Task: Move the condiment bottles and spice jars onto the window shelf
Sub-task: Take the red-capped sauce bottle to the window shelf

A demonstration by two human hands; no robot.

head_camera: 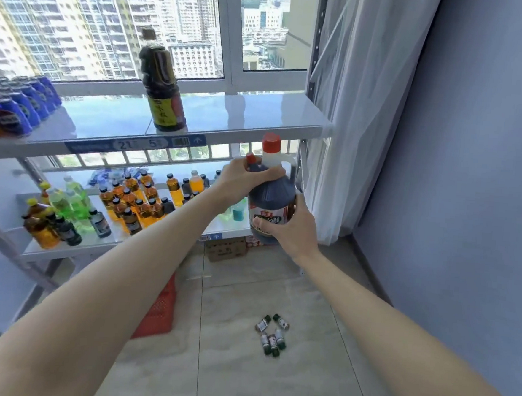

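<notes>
Forearms: both are reaching out from my viewpoint toward the shelving.
Window shelf [259, 114]: it is carrying one tall dark bottle [162, 82] upright near its middle and blue cans [22, 107] lying at its left end.
Lower shelf [74, 246]: it is holding many small drink bottles [136, 198], orange, green and dark.
Vinegar jug [270, 204]: I am holding it upright in the air, just below the window shelf's front edge, right of centre.
Right hand [288, 227]: it is wrapping round the jug's label from below.
Left hand [244, 178]: it is curling over the jug's shoulder.
Spice jars [271, 334]: several are lying clustered on the floor tiles.
</notes>
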